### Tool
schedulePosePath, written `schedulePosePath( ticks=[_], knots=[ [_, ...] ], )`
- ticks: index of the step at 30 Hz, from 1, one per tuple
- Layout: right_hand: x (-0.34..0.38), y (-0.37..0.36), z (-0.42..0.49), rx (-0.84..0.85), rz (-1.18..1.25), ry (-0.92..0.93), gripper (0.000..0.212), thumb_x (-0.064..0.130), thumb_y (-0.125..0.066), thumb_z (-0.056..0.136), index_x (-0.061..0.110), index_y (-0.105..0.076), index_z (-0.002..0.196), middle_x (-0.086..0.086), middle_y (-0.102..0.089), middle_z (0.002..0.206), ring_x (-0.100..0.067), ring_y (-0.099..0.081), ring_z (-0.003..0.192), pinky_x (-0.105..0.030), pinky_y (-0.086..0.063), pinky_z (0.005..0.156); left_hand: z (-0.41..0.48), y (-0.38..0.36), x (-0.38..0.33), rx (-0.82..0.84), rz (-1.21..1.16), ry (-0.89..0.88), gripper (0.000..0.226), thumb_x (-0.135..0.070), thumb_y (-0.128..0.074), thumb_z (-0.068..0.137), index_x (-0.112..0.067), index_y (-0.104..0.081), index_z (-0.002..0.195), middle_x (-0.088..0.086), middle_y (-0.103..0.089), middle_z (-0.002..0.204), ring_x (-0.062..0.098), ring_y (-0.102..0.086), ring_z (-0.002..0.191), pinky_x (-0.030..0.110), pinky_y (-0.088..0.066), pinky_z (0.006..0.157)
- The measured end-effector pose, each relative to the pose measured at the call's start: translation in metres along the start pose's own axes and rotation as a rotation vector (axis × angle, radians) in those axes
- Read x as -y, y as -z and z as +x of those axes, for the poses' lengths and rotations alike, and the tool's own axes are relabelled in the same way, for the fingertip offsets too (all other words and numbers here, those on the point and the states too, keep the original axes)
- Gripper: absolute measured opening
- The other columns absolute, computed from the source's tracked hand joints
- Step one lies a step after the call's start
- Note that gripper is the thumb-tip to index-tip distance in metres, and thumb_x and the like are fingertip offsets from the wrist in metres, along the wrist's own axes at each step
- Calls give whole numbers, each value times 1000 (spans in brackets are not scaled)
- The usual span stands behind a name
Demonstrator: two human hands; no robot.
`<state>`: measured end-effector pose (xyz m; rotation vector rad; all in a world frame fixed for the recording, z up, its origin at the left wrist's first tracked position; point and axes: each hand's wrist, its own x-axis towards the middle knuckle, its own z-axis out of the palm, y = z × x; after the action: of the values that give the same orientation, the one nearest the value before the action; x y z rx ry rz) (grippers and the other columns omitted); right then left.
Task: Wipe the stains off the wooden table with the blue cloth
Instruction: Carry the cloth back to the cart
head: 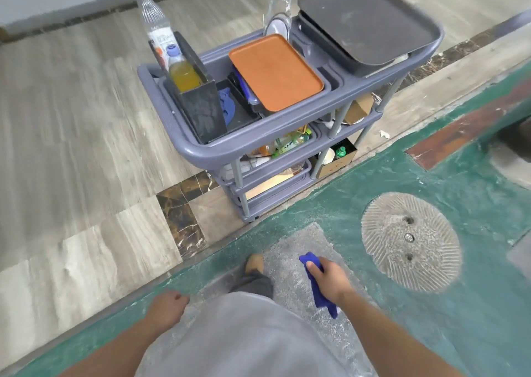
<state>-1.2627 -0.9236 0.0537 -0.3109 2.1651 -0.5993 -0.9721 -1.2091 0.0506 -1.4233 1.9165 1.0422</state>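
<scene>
The right hand was closed around the soft blue cloth. The left hand was curled up, holding nothing. A grey plastic cart stood at 12 o'clock on the pale tiled floor.

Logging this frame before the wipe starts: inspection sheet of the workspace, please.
Surface: no wooden table in view; person stands on green painted floor.
Job's things: blue cloth, bunched, hanging from the fist.
Clutter: grey cart holding an orange tray, stacked dark trays, a bottle of yellow liquid; lower shelves hold bottles and boxes.
Grippers: right hand closed on the cloth; left hand loosely curled, holding nothing visible.
Cables: nothing seen.
Surroundings: pale tile floor, round grooved stone disc set in the green floor.
</scene>
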Motion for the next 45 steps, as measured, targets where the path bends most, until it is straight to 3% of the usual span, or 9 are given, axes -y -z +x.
schedulePosePath(
  ticks=[9, 12, 15, 18, 23, 29, 35, 42, 45],
  knots=[
    [169, 121, 90, -71, 138, 444, 24, 45, -54, 100, 46, -58, 77, 19, -57, 64, -2, -51, 59, -15, -39, 59, 52, 64, -168, -63, -11, -307, 21, -29, -53, 99, -22, -63, 82, -6, -61, 65, 7, -53, 55, 30, -44, 59],
    [218, 164, 114, -109, 126, 544, 26, 44, -54, 100, 32, -54, 78, 12, -51, 67, -4, -47, 62, -18, -37, 61, 56, 92, -249, -135, -36, -486, 12, -33, -56, 98, -29, -67, 95, -13, -69, 85, 3, -64, 78, 32, -52, 76],
    [269, 203, 143, -156, 102, 646, 17, 44, -54, 100, 45, -58, 83, 16, -56, 75, -4, -54, 71, -16, -39, 66, 70, 121, -321, -283, -23, -627, 20, -37, -52, 98, -29, -67, 108, -15, -68, 103, 8, -64, 95, 34, -51, 86],
    [311, 232, 182, -197, 109, 714, 13, 43, -53, 101, 38, -65, 102, 16, -62, 84, -1, -58, 81, -15, -41, 73, 94, 140, -375, -451, 90, -760, 33, -37, -43, 95, -20, -67, 110, -5, -66, 108, 20, -62, 102, 37, -50, 88],
    [365, 259, 258, -282, -63, 756, 29, 45, -49, 102, 25, -64, 116, 7, -64, 97, -11, -59, 89, -26, -43, 78, 138, 138, -408, -580, 354, -611, 49, -46, -47, 96, -17, -60, 133, 3, -61, 122, 29, -60, 112, 44, -49, 93],
    [398, 265, 330, -385, -622, 895, 51, 54, -38, 101, 21, -58, 134, -3, -66, 121, -31, -57, 102, -40, -47, 90, 154, 118, -409, -728, 457, -558, 34, -47, -42, 95, -23, -65, 85, -1, -66, 80, 26, -66, 80, 42, -47, 74],
    [410, 266, 371, -419, -1007, 1125, 44, 54, -44, 100, 26, -61, 130, 2, -67, 121, -28, -58, 99, -40, -41, 78, 153, 117, -413, -739, 454, -497, 32, -48, -45, 94, -25, -64, 83, -4, -67, 77, 24, -65, 78, 40, -48, 72],
    [397, 273, 387, -222, -1145, 1114, 50, 61, -22, 102, 46, -34, 148, 3, -39, 157, -33, -30, 144, -57, -23, 110, 160, 111, -410, -741, 432, -465, 33, -50, -42, 96, -26, -62, 84, -9, -64, 78, 19, -63, 79, 37, -47, 75],
    [388, 270, 388, -184, -1162, 1158, 53, 56, -21, 105, 42, -23, 155, 3, -18, 168, -31, -10, 155, -54, -11, 118, 160, 110, -410, -740, 444, -445, 33, -50, -43, 96, -26, -62, 85, -9, -65, 78, 19, -63, 79, 37, -47, 76]
  ],
)
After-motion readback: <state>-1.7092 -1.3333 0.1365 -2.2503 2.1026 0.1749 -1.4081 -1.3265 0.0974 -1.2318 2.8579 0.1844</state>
